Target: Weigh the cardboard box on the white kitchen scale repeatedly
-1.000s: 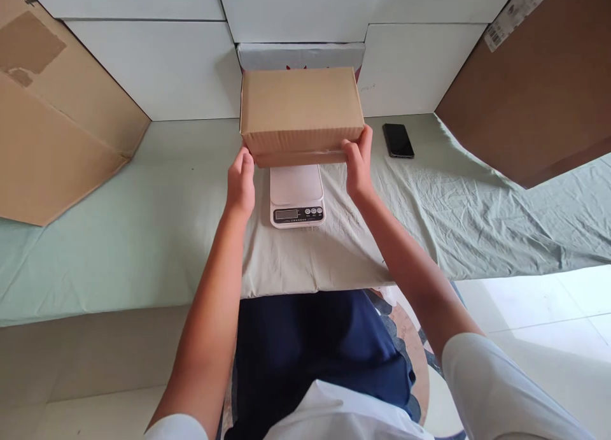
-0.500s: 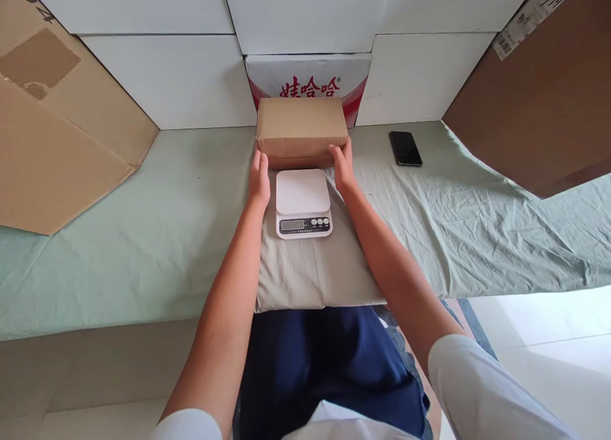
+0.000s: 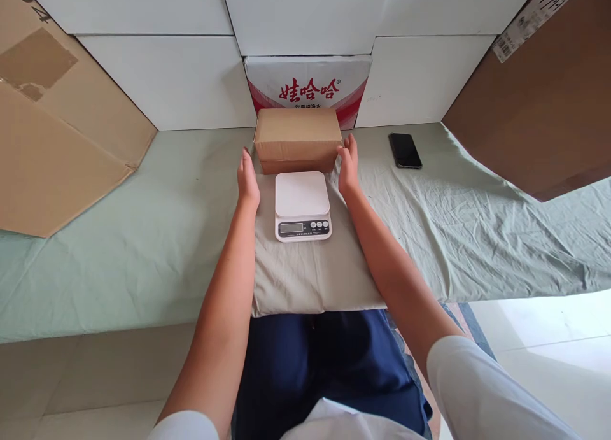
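Observation:
A closed brown cardboard box point(image 3: 298, 137) rests on the cloth-covered table just behind a white digital scale point(image 3: 302, 205). My left hand point(image 3: 247, 179) is open beside the box's left front corner, a small gap apart from it. On the other side, my right hand point(image 3: 348, 165) is open too, its fingertips at or just off the right front corner. Neither hand holds anything. The scale's platform is bare.
A black phone point(image 3: 405, 150) lies on the green cloth point(image 3: 477, 223) to the right. A red-and-white printed carton point(image 3: 308, 83) stands behind the box against white panels. Large cardboard sheets lean at the left point(image 3: 52, 128) and right point(image 3: 544, 102).
The box came down from mid-air and was set on the table behind the scale. Both hands have let go of it and moved slightly outward.

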Demonstrator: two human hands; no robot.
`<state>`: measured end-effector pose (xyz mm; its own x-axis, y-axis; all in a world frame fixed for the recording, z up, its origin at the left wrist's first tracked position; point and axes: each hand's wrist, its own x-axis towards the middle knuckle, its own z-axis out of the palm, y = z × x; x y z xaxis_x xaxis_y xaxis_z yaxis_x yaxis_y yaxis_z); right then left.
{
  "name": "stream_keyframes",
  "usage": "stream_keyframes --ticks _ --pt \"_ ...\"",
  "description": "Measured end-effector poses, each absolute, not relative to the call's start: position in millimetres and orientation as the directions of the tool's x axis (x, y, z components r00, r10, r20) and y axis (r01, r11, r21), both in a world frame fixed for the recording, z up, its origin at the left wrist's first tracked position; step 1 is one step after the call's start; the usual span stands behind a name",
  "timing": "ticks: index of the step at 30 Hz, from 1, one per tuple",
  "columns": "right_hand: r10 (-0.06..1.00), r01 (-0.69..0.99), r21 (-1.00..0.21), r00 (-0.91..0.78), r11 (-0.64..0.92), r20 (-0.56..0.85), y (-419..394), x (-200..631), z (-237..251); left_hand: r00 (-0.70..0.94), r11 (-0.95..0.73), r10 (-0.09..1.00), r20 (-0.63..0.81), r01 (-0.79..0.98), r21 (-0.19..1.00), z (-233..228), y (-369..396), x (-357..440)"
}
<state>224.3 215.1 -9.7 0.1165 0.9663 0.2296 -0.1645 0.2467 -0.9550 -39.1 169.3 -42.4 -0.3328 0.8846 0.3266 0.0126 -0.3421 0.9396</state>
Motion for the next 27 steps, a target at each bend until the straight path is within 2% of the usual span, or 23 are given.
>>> stream_keyframes --ticks 3,6,10,13,19,23,27 --pt "0.971 -0.216 -0.952 0.149 0.214 0.185 222.1 231.7 -10.9 -0.417 -0.277 0.877 0.238 -0.034 0.96 -39.4 168.4 -34.9" --pt "0.981 -0.208 -0.962 0.109 0.179 0.159 220.1 230.1 -12.2 -0.362 -0.304 0.889 0.281 -0.008 0.953 -38.2 167.6 -23.3" --pt "0.967 -0.138 -0.957 0.004 0.254 0.256 208.2 218.8 -11.5 -0.325 -0.326 0.892 0.313 0.016 0.945 -33.0 161.9 -11.5" --pt "0.945 -0.119 -0.938 -0.012 0.324 0.328 201.0 212.4 -10.9 -0.326 -0.335 0.882 0.34 0.073 0.939 -24.5 152.7 -6.9" --pt "0.943 -0.182 -0.935 -0.082 0.303 0.322 199.6 212.3 -7.4 -0.34 -0.373 0.844 0.414 0.182 0.91 -10.2 141.1 -3.1" --pt "0.929 -0.153 -0.927 -0.09 0.342 0.358 197.6 214.0 12.6 -0.351 -0.407 0.818 0.455 0.205 0.89 -1.5 138.4 -6.5" --pt "0.881 -0.03 -0.89 -0.128 0.455 0.455 176.3 218.8 46.1 -0.355 -0.452 0.798 0.488 0.183 0.873 5.5 120.4 -7.8"
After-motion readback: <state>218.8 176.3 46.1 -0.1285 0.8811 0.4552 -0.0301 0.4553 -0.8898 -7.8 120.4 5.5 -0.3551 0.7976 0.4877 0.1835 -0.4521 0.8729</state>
